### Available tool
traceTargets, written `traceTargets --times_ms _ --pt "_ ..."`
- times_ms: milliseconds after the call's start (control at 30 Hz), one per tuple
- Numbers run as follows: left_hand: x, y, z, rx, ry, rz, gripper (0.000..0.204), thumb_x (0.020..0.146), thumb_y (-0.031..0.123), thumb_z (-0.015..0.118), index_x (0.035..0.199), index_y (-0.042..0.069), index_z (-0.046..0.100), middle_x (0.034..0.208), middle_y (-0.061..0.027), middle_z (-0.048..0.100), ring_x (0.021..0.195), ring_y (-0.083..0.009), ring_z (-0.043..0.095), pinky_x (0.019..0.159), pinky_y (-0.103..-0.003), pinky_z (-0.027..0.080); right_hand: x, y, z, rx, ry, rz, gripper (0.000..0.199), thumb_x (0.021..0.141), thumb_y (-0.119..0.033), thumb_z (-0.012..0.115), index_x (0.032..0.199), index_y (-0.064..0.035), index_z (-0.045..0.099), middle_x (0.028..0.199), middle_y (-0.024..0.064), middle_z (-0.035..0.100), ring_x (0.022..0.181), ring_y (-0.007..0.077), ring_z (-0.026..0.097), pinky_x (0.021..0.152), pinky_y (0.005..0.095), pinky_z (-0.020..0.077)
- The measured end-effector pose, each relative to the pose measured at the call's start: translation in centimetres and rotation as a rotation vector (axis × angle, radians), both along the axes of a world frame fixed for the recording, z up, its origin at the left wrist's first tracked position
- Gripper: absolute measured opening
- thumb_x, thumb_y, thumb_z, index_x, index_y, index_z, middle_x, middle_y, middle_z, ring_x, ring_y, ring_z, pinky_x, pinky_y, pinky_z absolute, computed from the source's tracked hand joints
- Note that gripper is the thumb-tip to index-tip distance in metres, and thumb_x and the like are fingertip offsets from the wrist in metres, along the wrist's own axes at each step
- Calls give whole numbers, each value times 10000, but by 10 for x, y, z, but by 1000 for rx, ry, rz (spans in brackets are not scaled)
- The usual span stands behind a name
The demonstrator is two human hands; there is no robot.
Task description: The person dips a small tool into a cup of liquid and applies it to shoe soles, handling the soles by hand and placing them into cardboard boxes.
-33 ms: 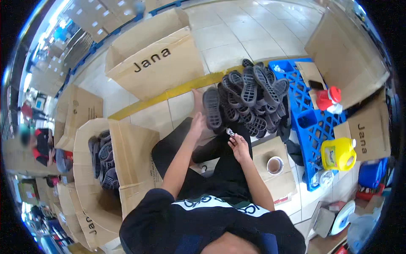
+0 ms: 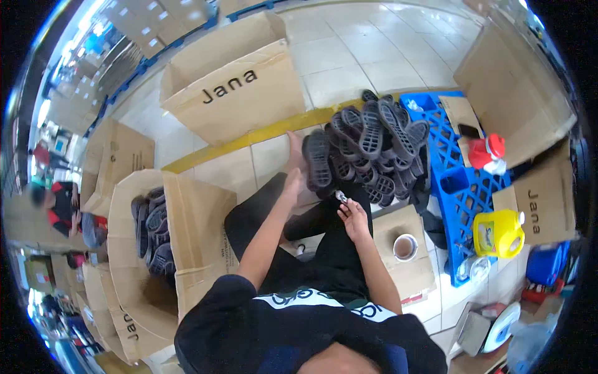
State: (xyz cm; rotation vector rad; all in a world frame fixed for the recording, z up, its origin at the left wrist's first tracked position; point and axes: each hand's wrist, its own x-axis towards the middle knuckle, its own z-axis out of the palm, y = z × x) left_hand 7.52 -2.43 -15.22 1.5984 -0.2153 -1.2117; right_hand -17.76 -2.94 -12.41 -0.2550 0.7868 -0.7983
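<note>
My left hand (image 2: 293,185) is closed at the left edge of a dark grey shoe sole (image 2: 317,161), which stands upright over my lap with its ribbed face toward me. Part of my fingers is hidden there. A small silvery tool (image 2: 341,197) sticks out of the pinched fingers of my right hand (image 2: 354,218), just below the lower end of that sole; its exact kind is too small to make out. Beyond and to the right lies a heap of similar dark soles (image 2: 374,146). More of them rest inside a tall cardboard box (image 2: 202,234) on my left.
A cup of brown liquid (image 2: 405,247) stands on flat cardboard (image 2: 408,283) by my right forearm. The blue pallet (image 2: 448,140) carries a phone (image 2: 468,131), a red container (image 2: 484,151) and a yellow jug (image 2: 498,234). A large carton (image 2: 249,93) stands ahead; another person (image 2: 62,209) sits far left.
The whole view has shifted slightly, so things sit a little lower and further right. Both hands keep nearly the same place by the sole.
</note>
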Motion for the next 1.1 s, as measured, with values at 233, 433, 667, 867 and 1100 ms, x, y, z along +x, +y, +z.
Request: traceTargets --times_ms 233,433,667,867,1100 --pt "-12 134 56 -65 -39 -321 491 956 351 493 1358 82 408 1217 -79 559 1057 -168 537 916 -294 412 -14 -7 -28 -58 -60 22 108 912 -174 596 974 -86 600 893 26 632 853 157 605 788 344 508" --pt "22 302 253 -278 -247 -398 395 983 199 451 1342 35 432 1227 -115 565 1152 -200 531 1014 -340 389 -19 -26 -32 -77 -7 193 171 943 -196 546 1055 -78 601 977 35 648 869 135 603 832 317 478" --pt "139 476 291 -90 -953 805 331 951 208 510 1231 33 527 1027 -107 638 861 -162 611 802 -295 478 -3 -25 -45 -82 42 271 236 947 -251 549 1077 -62 608 1036 37 658 889 121 603 809 301 475" --pt "210 529 187 392 -472 745 312 870 172 569 1159 55 578 982 -52 647 822 -144 613 677 -294 489 -8 -20 -41 -106 51 196 252 943 -247 554 1119 -70 592 1084 30 648 919 118 610 837 303 475" --pt "275 542 116 695 -974 -423 591 743 232 705 1285 109 506 1274 -187 531 1169 -368 498 996 -428 397 -7 -16 -41 -120 72 141 226 939 -233 564 1106 -82 582 1072 32 640 899 118 600 791 300 488"
